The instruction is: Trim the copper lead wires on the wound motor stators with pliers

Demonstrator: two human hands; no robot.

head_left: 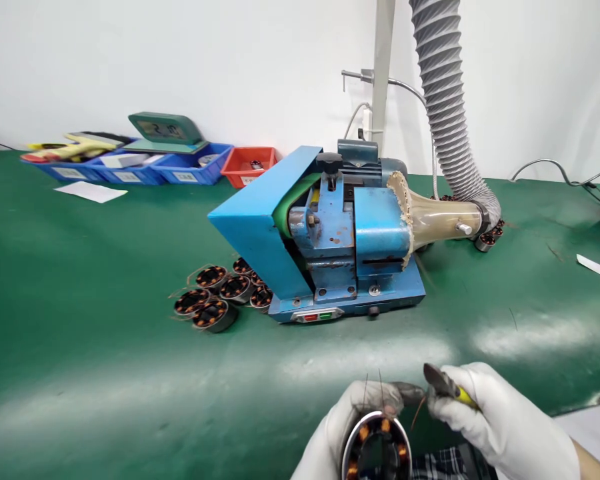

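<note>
My left hand, in a white glove, is wrapped round a round metal motor stator with copper windings at the bottom of the view. Thin copper wires stick up from the stator. My right hand, also gloved, grips small cutters with a yellow handle. Their dark tip sits beside the wire ends near my left fingertips. Both hands are close together above the green table.
A blue bench machine with a grey ribbed hose stands mid-table. Several wound stators lie at its left, more by the hose end. Blue bins, a red bin and a green clock line the back wall.
</note>
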